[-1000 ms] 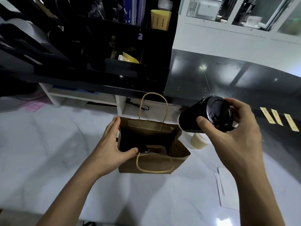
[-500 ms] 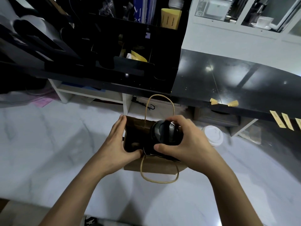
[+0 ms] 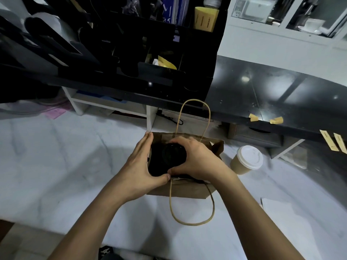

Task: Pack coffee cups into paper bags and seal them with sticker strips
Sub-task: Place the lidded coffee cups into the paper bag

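The black cup [image 3: 173,154] sat upright in the mouth of the brown paper bag [image 3: 187,190], its dark lid level with the bag's rim. My right hand [image 3: 197,160] curled over it from the right side, fingers arched along the far edge of the lid and thumb hooked round the near edge, so I gripped the cup from above. My left hand [image 3: 139,167] lay against the bag's left wall with its fingers straight and pointing away from me, and its thumb stretched across the near rim until it met my right thumb; that hand was flat and relaxed, steadying the bag rather than clutching it.

The bag stood open on the white marble counter [image 3: 56,166]. Its far handle [image 3: 193,117] rose in a loop behind the cup, and its near handle [image 3: 191,205] drooped down the front panel onto the counter. Just right of the bag stood a tan paper cup [image 3: 246,160] with a white lid, apart from it. Beyond the bag ran a black shelf [image 3: 281,98], with yellow sticker strips [image 3: 332,140] hanging from its edge far to the right, and a black organiser rack [image 3: 131,53] above and left.
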Action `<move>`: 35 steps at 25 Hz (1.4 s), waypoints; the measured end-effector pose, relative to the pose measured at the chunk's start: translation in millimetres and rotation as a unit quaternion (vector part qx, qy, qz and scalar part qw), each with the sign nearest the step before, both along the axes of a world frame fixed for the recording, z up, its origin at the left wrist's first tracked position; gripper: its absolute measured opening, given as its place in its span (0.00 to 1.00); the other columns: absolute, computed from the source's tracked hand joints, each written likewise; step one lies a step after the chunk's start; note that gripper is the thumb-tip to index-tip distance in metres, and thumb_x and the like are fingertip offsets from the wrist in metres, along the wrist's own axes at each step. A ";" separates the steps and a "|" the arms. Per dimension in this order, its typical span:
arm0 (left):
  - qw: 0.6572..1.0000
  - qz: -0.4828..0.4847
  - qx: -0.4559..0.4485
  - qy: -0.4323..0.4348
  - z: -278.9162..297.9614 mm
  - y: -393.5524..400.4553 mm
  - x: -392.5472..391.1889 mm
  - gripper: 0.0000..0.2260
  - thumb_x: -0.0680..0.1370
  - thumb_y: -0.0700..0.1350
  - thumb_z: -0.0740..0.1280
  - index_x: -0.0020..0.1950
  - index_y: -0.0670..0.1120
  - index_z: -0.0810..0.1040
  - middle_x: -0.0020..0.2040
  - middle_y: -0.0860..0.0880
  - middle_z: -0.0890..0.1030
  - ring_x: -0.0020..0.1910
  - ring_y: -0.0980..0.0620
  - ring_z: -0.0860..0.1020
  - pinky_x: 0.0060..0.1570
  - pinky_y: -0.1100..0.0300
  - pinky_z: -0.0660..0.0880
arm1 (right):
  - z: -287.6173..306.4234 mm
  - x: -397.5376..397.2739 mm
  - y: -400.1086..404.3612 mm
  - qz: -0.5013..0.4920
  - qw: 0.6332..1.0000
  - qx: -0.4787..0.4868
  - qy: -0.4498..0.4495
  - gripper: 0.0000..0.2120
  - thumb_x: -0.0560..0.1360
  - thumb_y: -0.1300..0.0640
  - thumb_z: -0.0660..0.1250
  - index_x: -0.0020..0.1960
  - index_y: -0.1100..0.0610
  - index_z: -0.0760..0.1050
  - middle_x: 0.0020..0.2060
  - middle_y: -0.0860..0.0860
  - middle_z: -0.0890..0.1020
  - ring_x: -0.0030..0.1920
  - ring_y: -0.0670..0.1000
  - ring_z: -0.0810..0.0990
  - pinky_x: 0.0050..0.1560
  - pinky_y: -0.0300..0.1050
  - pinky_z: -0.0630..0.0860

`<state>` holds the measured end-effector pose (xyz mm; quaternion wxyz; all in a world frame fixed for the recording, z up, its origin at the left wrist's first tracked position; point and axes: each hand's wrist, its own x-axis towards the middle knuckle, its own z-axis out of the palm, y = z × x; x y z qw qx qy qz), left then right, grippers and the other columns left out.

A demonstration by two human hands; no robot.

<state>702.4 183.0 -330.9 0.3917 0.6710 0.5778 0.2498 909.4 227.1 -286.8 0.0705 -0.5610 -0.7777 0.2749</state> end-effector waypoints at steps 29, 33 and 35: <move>1.000 0.007 -0.015 -0.012 6.7 5.0 -0.1 0.55 0.65 0.63 0.75 0.81 0.62 0.40 0.77 0.72 0.41 0.78 0.55 0.58 0.73 0.49 0.68 | -22.6 -24.1 23.4 0.092 0.995 -0.014 -0.043 0.39 0.67 0.53 0.80 0.73 0.42 0.66 0.65 0.47 0.74 0.63 0.51 0.75 0.57 0.42 0.73; 1.000 0.005 -0.013 -0.009 7.2 3.2 0.8 0.56 0.64 0.65 0.74 0.81 0.62 0.40 0.77 0.72 0.41 0.78 0.56 0.57 0.74 0.50 0.67 | -16.3 -24.6 26.2 0.137 0.988 -0.030 -0.068 0.40 0.67 0.53 0.80 0.74 0.43 0.66 0.64 0.47 0.74 0.64 0.51 0.75 0.62 0.48 0.76; 1.000 0.007 -0.008 -0.009 7.3 2.6 -0.2 0.56 0.65 0.64 0.75 0.81 0.62 0.40 0.77 0.72 0.41 0.78 0.56 0.57 0.74 0.50 0.66 | -13.5 -23.1 29.3 0.155 0.985 -0.042 -0.067 0.40 0.67 0.53 0.80 0.74 0.42 0.66 0.65 0.47 0.75 0.64 0.51 0.74 0.64 0.50 0.76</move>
